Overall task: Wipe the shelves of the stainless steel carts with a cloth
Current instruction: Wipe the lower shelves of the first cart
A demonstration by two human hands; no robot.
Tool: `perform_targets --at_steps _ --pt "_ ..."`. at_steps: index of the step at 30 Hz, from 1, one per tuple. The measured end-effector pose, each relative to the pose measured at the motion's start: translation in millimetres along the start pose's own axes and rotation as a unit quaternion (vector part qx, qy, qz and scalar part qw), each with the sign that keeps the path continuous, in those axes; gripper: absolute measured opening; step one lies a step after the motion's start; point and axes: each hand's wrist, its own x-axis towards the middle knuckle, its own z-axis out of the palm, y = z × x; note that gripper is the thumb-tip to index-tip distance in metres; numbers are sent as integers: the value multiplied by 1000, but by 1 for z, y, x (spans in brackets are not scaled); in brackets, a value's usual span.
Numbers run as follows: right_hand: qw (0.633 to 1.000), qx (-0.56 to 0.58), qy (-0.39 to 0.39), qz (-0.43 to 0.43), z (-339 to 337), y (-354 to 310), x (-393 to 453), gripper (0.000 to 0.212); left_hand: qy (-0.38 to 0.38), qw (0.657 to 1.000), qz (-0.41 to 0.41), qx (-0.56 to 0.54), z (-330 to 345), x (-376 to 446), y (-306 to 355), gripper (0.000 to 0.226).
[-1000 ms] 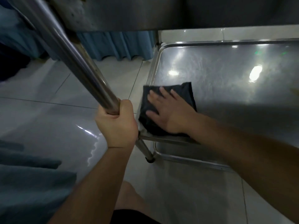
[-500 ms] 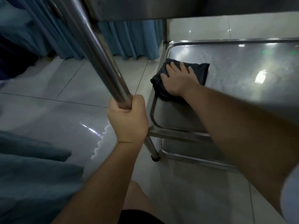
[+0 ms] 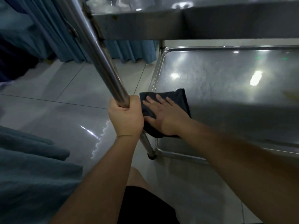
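A dark folded cloth (image 3: 181,98) lies on the near left corner of the cart's lower steel shelf (image 3: 226,81). My right hand (image 3: 163,115) lies flat on the cloth with straight, spread fingers and presses it onto the shelf. My left hand (image 3: 125,117) grips the cart's front left steel post (image 3: 103,62), which runs up to the upper shelf (image 3: 194,20) overhead. The shelf surface looks streaked and reflects ceiling lights.
Blue curtains (image 3: 53,29) hang behind the cart at the left. Glossy pale floor tiles (image 3: 56,102) surround the cart. A blue-grey fabric (image 3: 29,167) fills the lower left. My knee and dark shorts (image 3: 142,202) are below the cart's foot (image 3: 152,156).
My right hand has drawn the cloth back from the far left corner of the lower shelf to the near left corner. My left hand stays on the post.
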Motion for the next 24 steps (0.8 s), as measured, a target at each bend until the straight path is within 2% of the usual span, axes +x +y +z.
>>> perform_targets --at_steps 4,8,11,13,15,17,20,22,24 --pt "1000 -10 1 13 0 10 -34 73 14 999 6 34 -1 -2 2 37" --pt "999 -10 5 40 -4 30 -62 71 11 996 13 91 -7 -7 4 30" --pt "998 -4 8 57 -3 49 -75 69 -2 984 21 174 -17 -19 1 37" --pt "998 -4 13 64 -3 62 -82 68 41 980 31 193 -24 -45 -6 42" --pt "997 -5 20 72 -3 74 -89 67 62 982 67 163 -28 -79 -17 38" --pt "996 -1 23 81 -4 87 -98 67 16 985 78 152 -26 -110 -27 31" --pt "996 1 16 92 -9 110 -118 68 -95 983 57 149 -7 -133 -26 26" --pt "995 -3 16 101 -13 127 -136 69 -146 966 97 191 12 -135 -20 19" --pt "993 -2 20 114 -16 145 -155 69 -202 942 149 223 34 -136 -16 23"
